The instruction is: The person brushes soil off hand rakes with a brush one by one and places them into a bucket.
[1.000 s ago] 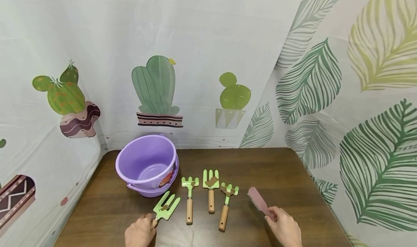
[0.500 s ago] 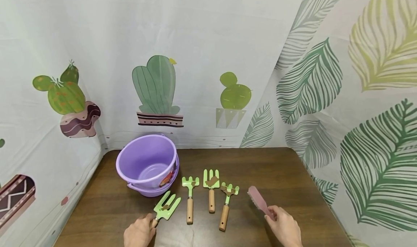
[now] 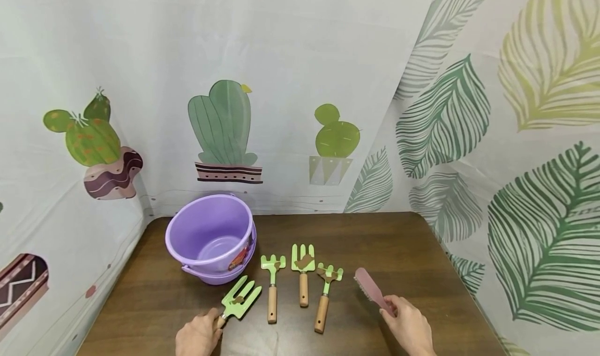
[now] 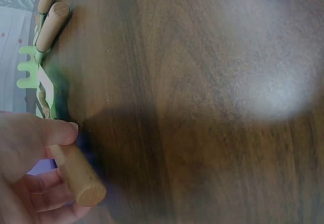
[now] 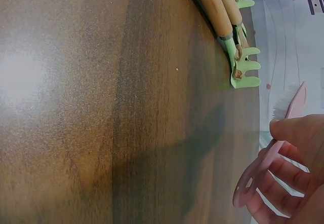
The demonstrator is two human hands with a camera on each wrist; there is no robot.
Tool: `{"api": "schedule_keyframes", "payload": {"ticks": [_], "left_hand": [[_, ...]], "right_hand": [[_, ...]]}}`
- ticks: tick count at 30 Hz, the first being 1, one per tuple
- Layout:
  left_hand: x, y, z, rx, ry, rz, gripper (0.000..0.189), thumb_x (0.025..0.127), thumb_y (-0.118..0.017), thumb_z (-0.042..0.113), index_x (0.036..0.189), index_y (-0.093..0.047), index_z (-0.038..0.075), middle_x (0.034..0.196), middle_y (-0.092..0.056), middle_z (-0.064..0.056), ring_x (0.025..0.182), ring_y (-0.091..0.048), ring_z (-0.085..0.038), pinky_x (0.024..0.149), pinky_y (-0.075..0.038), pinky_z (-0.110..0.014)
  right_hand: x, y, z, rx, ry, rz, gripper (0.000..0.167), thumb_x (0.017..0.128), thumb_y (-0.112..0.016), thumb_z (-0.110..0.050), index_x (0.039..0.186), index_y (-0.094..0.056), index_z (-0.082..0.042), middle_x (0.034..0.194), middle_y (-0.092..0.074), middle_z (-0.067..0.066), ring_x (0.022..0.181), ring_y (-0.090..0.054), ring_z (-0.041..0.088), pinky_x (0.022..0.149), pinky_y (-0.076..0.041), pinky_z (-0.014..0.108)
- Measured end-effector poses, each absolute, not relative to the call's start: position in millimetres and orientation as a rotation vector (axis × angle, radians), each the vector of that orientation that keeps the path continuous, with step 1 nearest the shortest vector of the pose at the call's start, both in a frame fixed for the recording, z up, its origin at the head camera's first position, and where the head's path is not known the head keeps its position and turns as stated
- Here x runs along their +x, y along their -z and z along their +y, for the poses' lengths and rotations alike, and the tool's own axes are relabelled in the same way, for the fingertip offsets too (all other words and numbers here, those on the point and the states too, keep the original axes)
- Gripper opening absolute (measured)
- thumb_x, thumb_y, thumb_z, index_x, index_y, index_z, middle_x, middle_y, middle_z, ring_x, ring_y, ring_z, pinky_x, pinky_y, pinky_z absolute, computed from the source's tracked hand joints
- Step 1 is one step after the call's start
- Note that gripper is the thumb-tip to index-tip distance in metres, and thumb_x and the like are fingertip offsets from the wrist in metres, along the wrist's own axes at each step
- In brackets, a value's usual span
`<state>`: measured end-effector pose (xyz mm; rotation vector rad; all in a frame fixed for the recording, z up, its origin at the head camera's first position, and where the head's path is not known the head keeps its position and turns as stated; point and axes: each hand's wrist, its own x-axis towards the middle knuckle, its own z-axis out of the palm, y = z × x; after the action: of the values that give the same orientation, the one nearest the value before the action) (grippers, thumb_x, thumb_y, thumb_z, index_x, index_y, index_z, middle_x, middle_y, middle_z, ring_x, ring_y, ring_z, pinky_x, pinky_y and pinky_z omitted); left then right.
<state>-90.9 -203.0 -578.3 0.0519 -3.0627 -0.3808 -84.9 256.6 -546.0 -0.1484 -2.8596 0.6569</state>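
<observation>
Left hand: At the bottom of the frame, left of the middle, the left hand (image 3: 198,336) has its fingers wrapped round a wooden handle. In the left wrist view the thumb is on top and the handle's round end sticks out.
Green garden fork: The garden fork (image 3: 241,308) in that hand points to the upper right. It has three prongs and a brown patch.
Right hand: Low on the right side, the right hand (image 3: 409,326) pinches a brush by its thin end, with the thumb on one side and fingers on the other.
Pink brush: The brush (image 3: 369,285) slants to the upper left, and its pale bristles face the lower left.
Little rakes: Right of the middle lies one green rake (image 3: 322,310). Another green rake (image 3: 273,293) lies more to the left. Both have wooden handles and brown patches.
Second fork: Between the rakes, a bit higher up, lies a wider green fork (image 3: 303,287), brown-patched too.
Purple bucket: The bucket (image 3: 185,233) stands left of the middle, just above the held fork.
Table: All this is on or over a dark brown wooden table (image 3: 375,236).
Cloth: At the back hangs a white cloth (image 3: 290,48) with cactuses and big leaves on it.
</observation>
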Motion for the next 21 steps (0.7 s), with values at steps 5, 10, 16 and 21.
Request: {"api": "schedule_keyframes", "payload": {"ticks": [5,10,16,21], "left_hand": [[-91.1,571.9,-201.6,-0.030,0.339,-3.034,0.033,0.064,-0.079,0.023,0.085,-0.055,0.017,0.072,-0.061,-0.008,0.052,-0.057,-0.033,0.041,-0.040,-0.044],[-91.5,565.6,-200.2,-0.115,0.269,-2.988,0.034,0.063,-0.080,0.023,0.085,-0.054,0.017,0.071,-0.054,-0.004,0.056,-0.058,-0.028,0.042,-0.041,-0.041],[-93.0,561.5,-196.1,-0.196,0.231,-2.893,0.037,0.059,-0.082,0.024,0.081,-0.053,0.019,0.066,-0.048,0.000,0.057,-0.057,-0.024,0.040,-0.040,-0.037],[-93.3,555.4,-189.9,-0.258,0.197,-2.829,0.039,0.055,-0.083,0.024,0.077,-0.051,0.019,0.065,-0.047,0.001,0.056,-0.055,-0.022,0.039,-0.039,-0.035]], "right_hand": [[-85.9,547.0,256.9,-0.132,-0.655,-2.834,0.025,0.072,-0.075,-0.021,0.095,-0.067,-0.017,0.077,-0.060,-0.009,0.057,-0.050,0.004,0.046,-0.039,0.029],[-88.4,547.1,255.7,-0.099,-0.636,-2.788,0.024,0.070,-0.076,-0.020,0.092,-0.067,-0.018,0.074,-0.058,-0.011,0.056,-0.048,0.002,0.046,-0.038,0.027],[-90.7,545.7,254.0,-0.052,-0.603,-2.723,0.024,0.068,-0.078,-0.018,0.089,-0.068,-0.019,0.071,-0.055,-0.014,0.053,-0.045,0.000,0.044,-0.036,0.028],[-91.8,541.8,250.7,0.006,-0.597,-2.675,0.025,0.066,-0.080,-0.016,0.089,-0.069,-0.019,0.071,-0.055,-0.014,0.051,-0.040,-0.005,0.043,-0.034,0.024]]}}
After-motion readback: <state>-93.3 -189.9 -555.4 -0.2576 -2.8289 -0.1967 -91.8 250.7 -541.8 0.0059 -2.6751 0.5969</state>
